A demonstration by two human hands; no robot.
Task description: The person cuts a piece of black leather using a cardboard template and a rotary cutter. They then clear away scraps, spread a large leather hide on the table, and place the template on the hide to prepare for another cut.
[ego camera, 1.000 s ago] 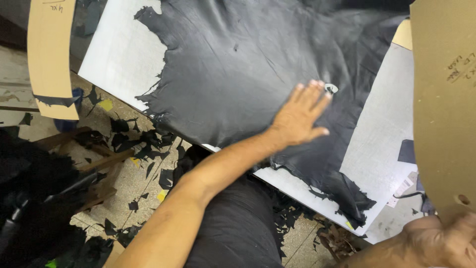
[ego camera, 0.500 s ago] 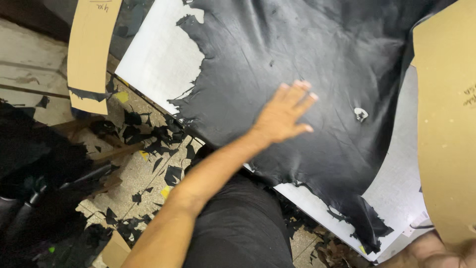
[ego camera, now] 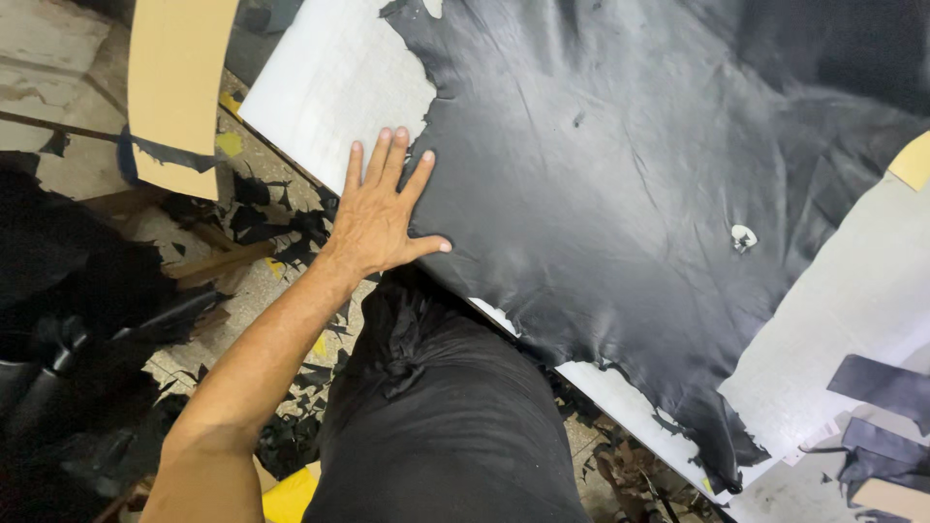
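A large black leather hide (ego camera: 620,194) with ragged edges lies spread over a white cutting board (ego camera: 329,87). My left hand (ego camera: 383,218) rests flat at the hide's near left edge, fingers spread, palm partly on the board and thumb on the leather. It grips nothing. A small pale hole (ego camera: 744,237) shows in the hide to the right of the hand. My right hand is out of view.
A tan cardboard pattern (ego camera: 179,87) hangs at the upper left, and a tan corner (ego camera: 915,160) shows at the right edge. Black leather strips (ego camera: 882,383) lie on the board at lower right. Black scraps (ego camera: 252,213) litter the floor beside my dark trousers (ego camera: 436,416).
My left hand has slid left across the hide, from its middle to its left edge. The big cardboard piece and my right hand at the right have left the view.
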